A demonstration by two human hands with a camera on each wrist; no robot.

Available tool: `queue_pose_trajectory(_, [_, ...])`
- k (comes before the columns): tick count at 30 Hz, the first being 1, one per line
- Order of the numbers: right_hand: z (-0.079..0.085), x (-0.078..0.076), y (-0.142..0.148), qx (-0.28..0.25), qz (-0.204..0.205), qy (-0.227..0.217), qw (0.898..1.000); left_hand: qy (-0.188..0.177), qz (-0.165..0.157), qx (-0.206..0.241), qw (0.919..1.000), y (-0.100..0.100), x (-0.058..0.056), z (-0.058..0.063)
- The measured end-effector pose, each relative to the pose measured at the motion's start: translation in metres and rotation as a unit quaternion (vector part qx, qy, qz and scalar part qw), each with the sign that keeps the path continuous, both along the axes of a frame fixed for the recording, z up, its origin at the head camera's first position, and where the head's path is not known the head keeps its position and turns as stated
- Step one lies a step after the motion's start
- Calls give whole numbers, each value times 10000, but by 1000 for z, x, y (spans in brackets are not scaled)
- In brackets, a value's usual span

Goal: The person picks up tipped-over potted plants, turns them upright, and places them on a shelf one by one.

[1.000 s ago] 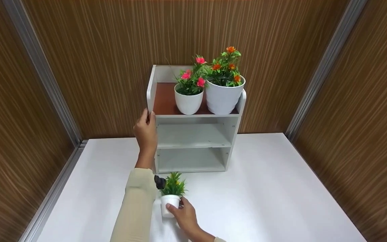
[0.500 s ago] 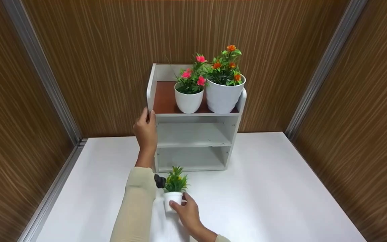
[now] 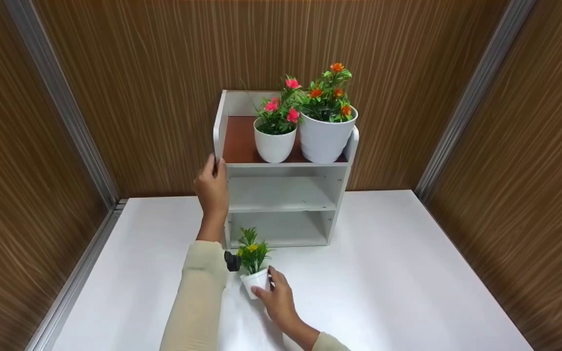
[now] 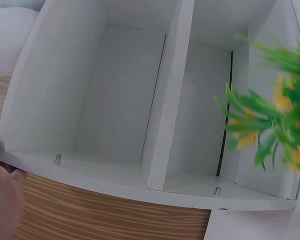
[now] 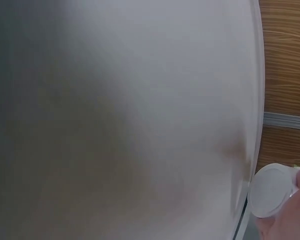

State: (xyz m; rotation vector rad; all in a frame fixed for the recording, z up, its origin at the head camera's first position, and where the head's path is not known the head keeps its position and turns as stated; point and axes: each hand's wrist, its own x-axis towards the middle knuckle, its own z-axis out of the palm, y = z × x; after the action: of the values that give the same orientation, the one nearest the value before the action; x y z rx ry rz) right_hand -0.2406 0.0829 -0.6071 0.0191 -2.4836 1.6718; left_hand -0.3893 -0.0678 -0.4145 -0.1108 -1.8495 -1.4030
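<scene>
My left hand (image 3: 212,192) grips the front edge of the left side panel of a white shelf unit (image 3: 281,192), just at the top board's height. In the left wrist view its fingers wrap the panel's edge. With thumb and fingers my right hand (image 3: 279,301) holds the white pot of a small potted plant (image 3: 256,280) with yellow flowers. Pot and plant tilt to the left, in front of the lowest compartment, partly behind the left forearm's black wrist camera (image 3: 232,262). The right wrist view shows the pot's round base (image 5: 270,191) in the hand.
On the unit's brown top board stand a pink-flowered plant (image 3: 274,144) in a white pot and a larger orange-flowered plant (image 3: 325,141) in a white pot. The white table (image 3: 398,273) is bounded by wood-grain walls (image 3: 164,97) with metal corner strips.
My right hand has moved the small potted plant forward, towards the shelf unit, and tilted it from upright to leftward. My left hand keeps its grip on the panel.
</scene>
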Motion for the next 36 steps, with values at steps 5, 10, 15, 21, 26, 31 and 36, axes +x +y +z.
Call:
queue_pose_trajectory(5, [-5, -1, 6, -122, 122, 54, 9998, -15, 57, -4, 10000, 0, -1, 0])
queue_pose_trajectory(10, [-5, 0, 11, -138, 195, 36, 9997, 35, 63, 10, 10000, 0, -2, 1])
queue_pose_trajectory(15, [-3, 2, 15, -72, 236, -204, 9995, 52, 116, -69, 9999, 1, -3, 2])
queue_pose_trajectory(21, [-3, 7, 19, 87, 249, -145, 9995, 38, 194, -36, 9998, 1, -1, 1])
queue_pose_trajectory(26, [-2, 9, 23, 110, 301, -77, 9995, 52, 143, -51, 9999, 1, -2, 1])
queue_pose_trajectory(31, [-3, 10, 27, 30, 448, -190, 9988, 82, 100, -41, 9999, 1, -1, 1])
queue_pose_trajectory(36, [-6, 9, 30, -185, 633, -408, 9970, 87, 97, -40, 9999, 1, 0, 1])
